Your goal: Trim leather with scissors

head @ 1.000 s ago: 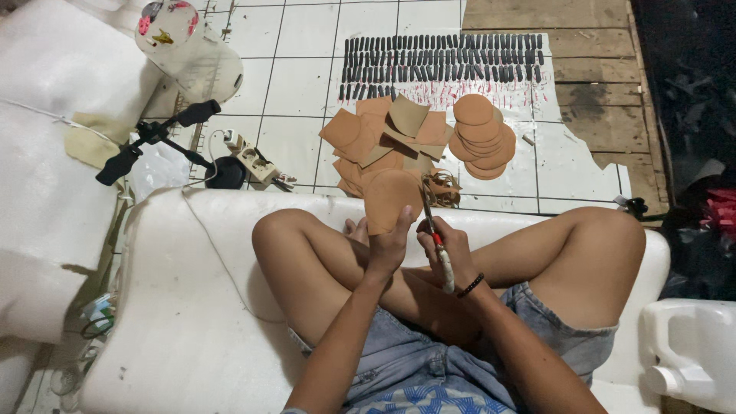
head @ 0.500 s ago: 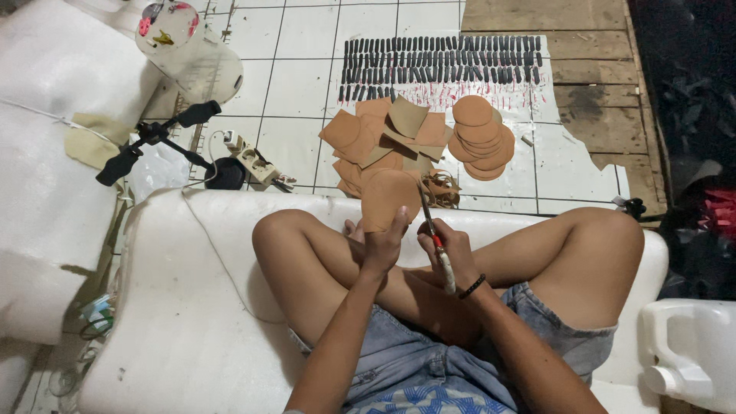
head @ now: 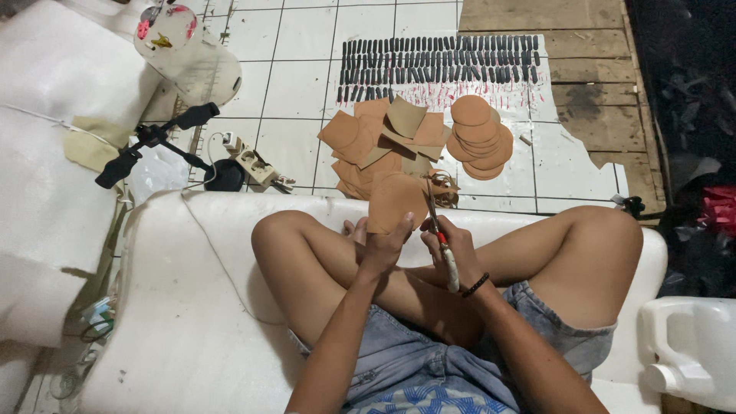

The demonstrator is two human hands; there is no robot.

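Barely any shift since earlier: left hand still grips brown sheet at frame centre, right hand clasps scissors; best to rotate sheet, not blades.

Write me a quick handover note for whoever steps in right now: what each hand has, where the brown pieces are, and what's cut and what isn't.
Left hand: holds a brown sheet upright over the lap.
Right hand: grips scissors, blades at the sheet's right edge.
On the tiled floor ahead: a stack of cut round discs, a loose pile of brown square pieces, and rows of small dark sticks.
Done: the discs in the stack.
Left: the sheet in hand and the pile of squares, which look uncut.
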